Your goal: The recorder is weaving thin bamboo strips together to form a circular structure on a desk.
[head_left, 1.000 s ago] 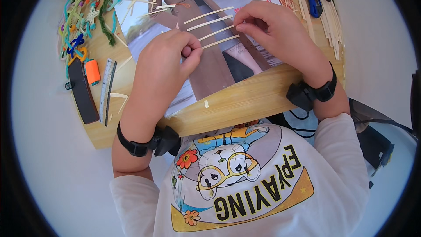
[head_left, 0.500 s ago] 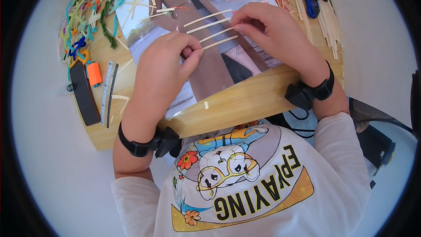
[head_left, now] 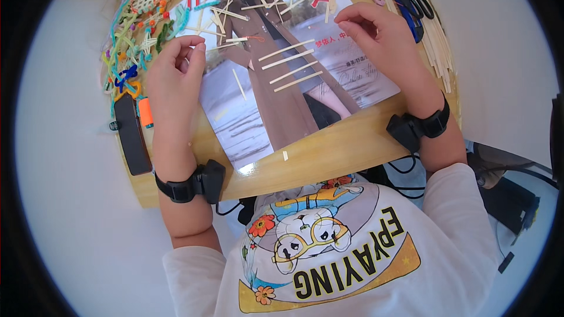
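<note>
Four-sided glossy poster sheet [head_left: 235, 135] lies on the wooden table, printed with a figure in a long brown coat. Across its middle, several pale thin wooden strips [head_left: 293, 73] lie in a slanted, roughly parallel row, touched by neither hand. My left hand [head_left: 176, 73] hovers over the poster's left edge, fingers curled and thumb close to the index finger, with nothing visible in the pinch. Up and right of the row, my right hand [head_left: 376, 32] has its fingertips drawn together, and no strip shows in them. A single strip [head_left: 238, 84] lies between my left hand and the row.
Loose strips [head_left: 235, 13] are scattered over the poster's upper part. Scissors [head_left: 414, 0], a blue-handled cutter [head_left: 405, 9] and a strip bundle [head_left: 437, 53] lie right. Colourful yarn pieces [head_left: 126, 58], an orange thread spool [head_left: 145, 111] and a dark case [head_left: 132, 135] sit left.
My left hand has let go of the strips and moved left and slightly up. My right hand has drawn away to the right. The row stays on the poster; the view has shifted somewhat.
</note>
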`<control>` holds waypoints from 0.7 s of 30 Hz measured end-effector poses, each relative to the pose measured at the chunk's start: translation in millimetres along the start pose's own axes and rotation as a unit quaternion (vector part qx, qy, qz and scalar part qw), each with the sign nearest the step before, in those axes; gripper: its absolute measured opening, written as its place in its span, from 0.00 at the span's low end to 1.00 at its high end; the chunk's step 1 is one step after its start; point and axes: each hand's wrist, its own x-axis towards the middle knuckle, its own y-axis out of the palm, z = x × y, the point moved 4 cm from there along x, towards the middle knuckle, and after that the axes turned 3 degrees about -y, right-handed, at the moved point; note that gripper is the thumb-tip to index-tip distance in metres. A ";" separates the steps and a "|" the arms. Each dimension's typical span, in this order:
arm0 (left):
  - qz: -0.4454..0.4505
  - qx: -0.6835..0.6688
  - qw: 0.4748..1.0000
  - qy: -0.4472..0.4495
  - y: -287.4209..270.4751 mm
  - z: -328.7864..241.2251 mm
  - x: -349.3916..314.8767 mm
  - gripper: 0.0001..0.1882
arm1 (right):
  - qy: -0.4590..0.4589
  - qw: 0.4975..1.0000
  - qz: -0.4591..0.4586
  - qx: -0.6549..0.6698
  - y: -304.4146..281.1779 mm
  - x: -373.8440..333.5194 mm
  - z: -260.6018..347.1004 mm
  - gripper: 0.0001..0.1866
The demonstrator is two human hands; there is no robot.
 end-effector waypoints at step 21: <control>0.027 0.197 0.974 0.104 1.7 12.0 8.8 0.08 | 0.063 0.997 0.017 -0.044 -4.7 8.5 -19.1 0.08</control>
